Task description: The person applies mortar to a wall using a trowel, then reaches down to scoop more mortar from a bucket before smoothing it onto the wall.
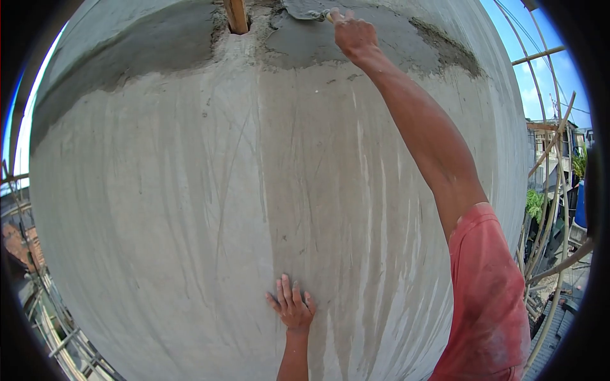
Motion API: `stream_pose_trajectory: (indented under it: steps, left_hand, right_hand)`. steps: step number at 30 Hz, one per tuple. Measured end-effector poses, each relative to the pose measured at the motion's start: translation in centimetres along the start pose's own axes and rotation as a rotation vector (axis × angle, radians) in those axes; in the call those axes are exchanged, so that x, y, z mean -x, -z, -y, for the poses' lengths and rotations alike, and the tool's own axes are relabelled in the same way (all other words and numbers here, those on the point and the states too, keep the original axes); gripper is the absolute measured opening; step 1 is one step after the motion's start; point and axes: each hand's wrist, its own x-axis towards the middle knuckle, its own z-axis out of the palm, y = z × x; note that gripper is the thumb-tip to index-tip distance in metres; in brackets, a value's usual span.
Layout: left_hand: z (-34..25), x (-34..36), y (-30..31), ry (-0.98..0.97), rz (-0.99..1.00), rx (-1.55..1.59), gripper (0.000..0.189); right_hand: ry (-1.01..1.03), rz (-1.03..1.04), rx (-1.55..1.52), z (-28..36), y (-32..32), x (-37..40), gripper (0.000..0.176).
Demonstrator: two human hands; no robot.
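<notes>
My right hand [356, 35] is raised high, its fingers wrapped round the handle of a trowel [304, 9]. The trowel's blade lies against wet grey mortar [394, 38] near the top of the wall. Lower down, my left hand [293, 307] rests flat on the bare grey wall [171, 209], fingers spread, with nothing in it. Just left of the trowel, a wooden pole [236, 16] sticks out of a hole in the wall. More wet mortar [159, 41] spreads to the left of that pole.
Bamboo scaffolding poles [553, 136] stand beyond the wall's right edge, with buildings and a blue container [580, 204] behind them. More poles [63, 343] cross at the lower left, near tiled roofs. Rough-edged mortar [454, 51] borders the smoother patch at upper right.
</notes>
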Motion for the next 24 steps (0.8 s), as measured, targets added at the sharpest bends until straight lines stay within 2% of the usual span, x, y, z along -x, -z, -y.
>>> stream_pose_trajectory:
  steps: [5, 12, 17, 24]
  left_hand:
    - [0.0, 0.1, 0.0, -0.008, 0.001, 0.01, 0.031]
    - [-0.1, 0.2, 0.2, -0.014, 0.007, 0.014, 0.03]
    - [-0.2, 0.2, 0.0, 0.015, 0.011, -0.004, 0.029]
    - [-0.3, 0.2, -0.1, 0.01, 0.014, -0.018, 0.029]
  right_hand:
    - [-0.052, 0.043, 0.109, -1.0, -1.1, -0.7, 0.033]
    - [-0.151, 0.104, 0.2, -6.7, -1.7, 1.8, 0.03]
    - [-0.34, 0.192, 0.031, -7.5, 0.3, 2.4, 0.03]
    - [-0.217, 0.215, -0.096, -5.6, -0.5, 2.1, 0.03]
